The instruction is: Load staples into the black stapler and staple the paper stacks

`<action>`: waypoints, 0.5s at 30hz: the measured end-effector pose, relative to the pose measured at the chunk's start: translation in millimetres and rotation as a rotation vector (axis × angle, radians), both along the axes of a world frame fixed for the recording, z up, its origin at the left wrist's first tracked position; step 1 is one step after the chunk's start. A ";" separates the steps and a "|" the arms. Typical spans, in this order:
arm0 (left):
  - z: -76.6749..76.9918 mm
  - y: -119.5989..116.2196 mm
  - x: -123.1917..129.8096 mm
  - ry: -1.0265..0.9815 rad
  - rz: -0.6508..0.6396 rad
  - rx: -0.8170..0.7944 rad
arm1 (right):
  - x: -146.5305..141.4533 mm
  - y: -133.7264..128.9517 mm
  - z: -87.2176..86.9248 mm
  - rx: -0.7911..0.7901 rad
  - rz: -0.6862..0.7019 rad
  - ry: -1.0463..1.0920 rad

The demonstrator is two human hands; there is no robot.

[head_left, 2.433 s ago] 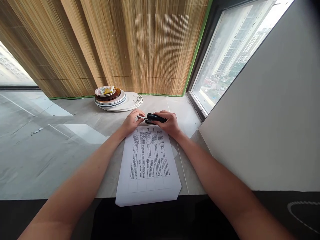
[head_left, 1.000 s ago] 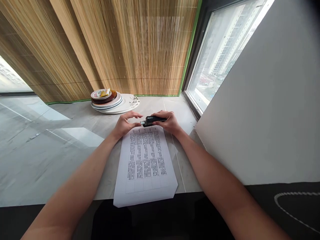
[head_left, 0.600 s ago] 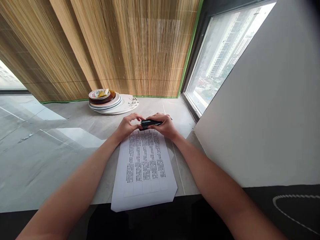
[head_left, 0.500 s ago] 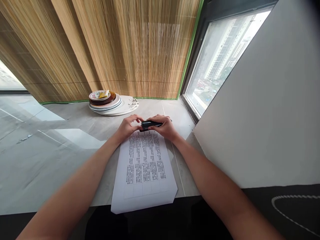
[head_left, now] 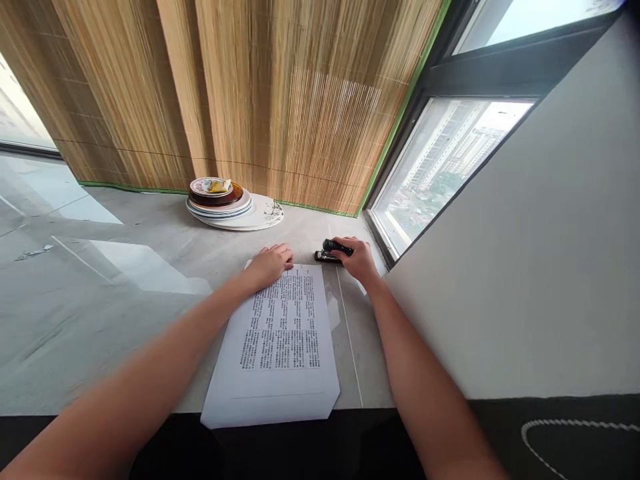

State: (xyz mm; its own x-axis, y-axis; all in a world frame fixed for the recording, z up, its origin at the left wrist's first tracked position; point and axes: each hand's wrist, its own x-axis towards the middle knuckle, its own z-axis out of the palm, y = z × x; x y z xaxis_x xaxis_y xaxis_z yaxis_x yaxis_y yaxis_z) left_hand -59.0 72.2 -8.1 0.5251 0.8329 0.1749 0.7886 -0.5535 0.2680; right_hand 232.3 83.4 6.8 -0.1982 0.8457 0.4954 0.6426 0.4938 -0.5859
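A printed sheet of paper [head_left: 280, 333], perhaps several stacked, lies lengthwise in front of me, its near end reaching past the counter's edge. At its far end my left hand [head_left: 273, 265] is closed over the top edge, fingers bent and together; the fingertips are partly hidden. To the right of the sheet, my right hand [head_left: 356, 257] grips a black stapler [head_left: 330, 248], with the jaws pointing left toward the paper but apart from it. The stapler's rear end is hidden in the palm.
Stacked plates [head_left: 220, 207] stand at the back, a yellow-and-white scrap on top. Behind them hangs a bamboo blind [head_left: 250, 100]. A window [head_left: 420, 180] and a white wall [head_left: 525, 280] bound the right side. A small scrap [head_left: 35, 253] lies far left on the grey counter [head_left: 125, 320].
The stapler has come off the paper's far edge and moved right in my right hand. My left hand has left the stapler and now rests on the paper. The view has tilted.
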 end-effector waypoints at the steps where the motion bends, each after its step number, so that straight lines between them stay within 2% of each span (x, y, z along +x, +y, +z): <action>1: -1.4 0.8 -1.8 -0.005 0.005 0.009 | 0.6 -0.7 0.8 -0.005 0.042 -0.007; 5: -5.6 2.8 -6.5 -0.010 0.014 0.066 | -0.5 -3.8 4.8 -0.006 0.127 -0.033; 11: -1.4 1.9 -4.8 -0.049 -0.017 0.114 | -4.7 -4.9 6.7 -0.031 0.145 0.014; 15: 5.3 -3.0 -1.0 -0.125 -0.171 0.071 | -6.0 -3.8 5.8 -0.011 0.157 -0.020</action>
State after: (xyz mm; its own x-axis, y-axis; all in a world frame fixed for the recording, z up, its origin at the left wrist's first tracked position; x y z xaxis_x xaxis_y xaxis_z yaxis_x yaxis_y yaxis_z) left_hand -60.0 69.2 -2.8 0.6280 0.7170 0.3024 0.6447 -0.6971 0.3139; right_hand 226.3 79.6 12.5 -0.3383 0.8090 0.4807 0.5698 0.5826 -0.5795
